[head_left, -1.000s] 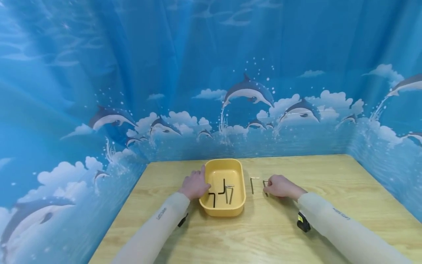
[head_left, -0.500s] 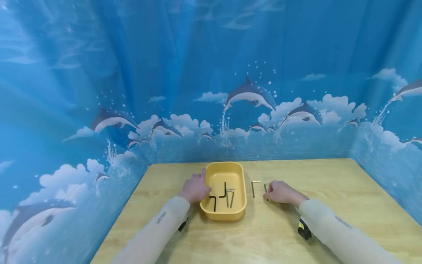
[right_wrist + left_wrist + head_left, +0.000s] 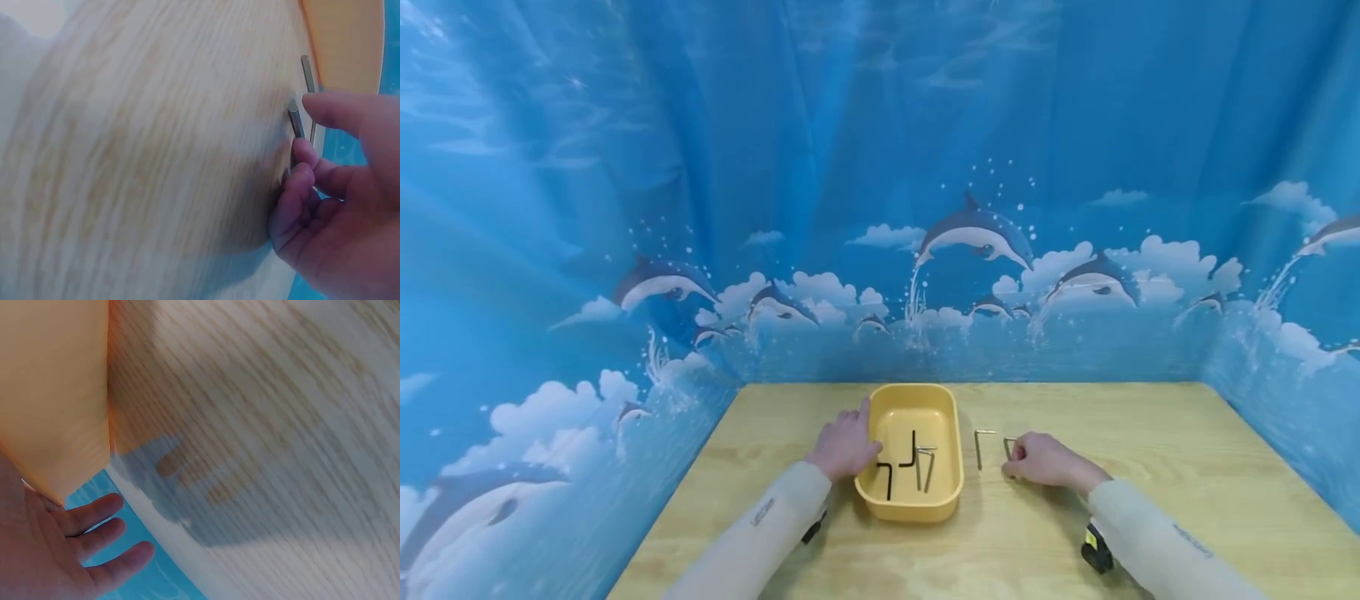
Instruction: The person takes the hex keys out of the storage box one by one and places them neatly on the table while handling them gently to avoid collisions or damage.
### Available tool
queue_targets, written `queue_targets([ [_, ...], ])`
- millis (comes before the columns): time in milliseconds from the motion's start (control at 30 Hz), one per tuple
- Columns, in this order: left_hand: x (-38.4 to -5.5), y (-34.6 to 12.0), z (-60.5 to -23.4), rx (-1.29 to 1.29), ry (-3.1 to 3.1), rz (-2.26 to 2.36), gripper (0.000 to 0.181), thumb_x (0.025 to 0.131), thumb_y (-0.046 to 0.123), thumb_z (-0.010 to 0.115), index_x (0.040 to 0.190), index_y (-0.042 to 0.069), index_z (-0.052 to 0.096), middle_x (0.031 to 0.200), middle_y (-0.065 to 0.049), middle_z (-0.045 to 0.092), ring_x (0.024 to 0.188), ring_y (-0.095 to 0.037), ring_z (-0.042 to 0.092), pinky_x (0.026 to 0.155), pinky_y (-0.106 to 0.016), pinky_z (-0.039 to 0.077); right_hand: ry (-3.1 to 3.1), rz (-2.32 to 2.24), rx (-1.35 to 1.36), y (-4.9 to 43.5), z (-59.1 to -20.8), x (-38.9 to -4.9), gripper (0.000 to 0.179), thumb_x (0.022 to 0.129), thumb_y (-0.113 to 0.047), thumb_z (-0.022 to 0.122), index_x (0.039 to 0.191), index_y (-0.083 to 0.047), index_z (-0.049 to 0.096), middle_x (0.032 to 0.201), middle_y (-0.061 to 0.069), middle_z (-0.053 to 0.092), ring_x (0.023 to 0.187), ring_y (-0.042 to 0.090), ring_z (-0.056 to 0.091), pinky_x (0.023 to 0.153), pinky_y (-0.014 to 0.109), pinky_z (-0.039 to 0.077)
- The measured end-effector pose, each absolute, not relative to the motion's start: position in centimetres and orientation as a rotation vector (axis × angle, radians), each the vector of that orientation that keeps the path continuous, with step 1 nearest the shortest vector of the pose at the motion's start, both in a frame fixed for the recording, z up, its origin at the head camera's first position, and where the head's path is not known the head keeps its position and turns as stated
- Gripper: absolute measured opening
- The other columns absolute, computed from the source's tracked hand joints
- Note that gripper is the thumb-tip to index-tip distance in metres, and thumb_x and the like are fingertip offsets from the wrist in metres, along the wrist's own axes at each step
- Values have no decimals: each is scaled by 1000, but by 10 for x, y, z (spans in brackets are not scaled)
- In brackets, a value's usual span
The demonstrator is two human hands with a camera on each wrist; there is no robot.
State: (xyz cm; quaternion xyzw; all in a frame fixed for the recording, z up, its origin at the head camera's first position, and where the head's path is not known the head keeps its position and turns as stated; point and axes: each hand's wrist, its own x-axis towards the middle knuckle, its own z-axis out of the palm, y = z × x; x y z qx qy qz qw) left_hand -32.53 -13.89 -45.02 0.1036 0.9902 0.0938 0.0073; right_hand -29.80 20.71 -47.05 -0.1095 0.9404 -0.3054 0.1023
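Note:
At the tray's left rim, my left hand [image 3: 844, 445] holds the yellow plastic tray [image 3: 956, 467], its thumb over the rim; the other fingers stretch loosely outside in the left wrist view. Inside the tray lie two black hex keys and two silver hex keys [image 3: 929, 473]. My right hand [image 3: 1047, 460] is over another silver hex key [image 3: 1007, 450] on the table, whose lower end the fingers cover. In the right wrist view a bent fingertip touches that key [image 3: 297, 122], with the thumb tip apart from the finger. A further silver hex key [image 3: 978, 450] lies between it and the tray.
The wood-grain table [image 3: 820, 554] carries all of this. A blue dolphin-print curtain [image 3: 850, 208] stands along its back and sides. Dark devices are strapped at both wrists, the right one [image 3: 1096, 550] with a yellow patch.
The head view has tilted up, so everything sits lower in it. My right fingers have shifted slightly over the hex key's lower end. The left hand and tray stay put.

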Motion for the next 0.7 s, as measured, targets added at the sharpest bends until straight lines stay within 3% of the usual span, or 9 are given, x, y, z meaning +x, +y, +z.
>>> queue_targets([
  [400, -326, -140, -444, 314, 3077, 250, 85, 97, 42, 59, 161, 5, 17, 148, -22, 51, 137, -39, 46, 107, -61, 42, 2799, -855, -319, 202, -471, -309, 49, 93, -18, 65, 52, -20, 40, 47, -9, 28, 45, 7, 25, 49, 23, 27],
  [700, -327, -137, -444, 306, 3064, 265, 87, 96, 43, 60, 162, 8, 14, 151, -21, 48, 140, -38, 43, 112, -61, 38, 2782, -840, -198, 201, -465, -311, 50, 94, -16, 61, 49, -20, 42, 44, -10, 28, 41, 7, 25, 42, 22, 26],
])
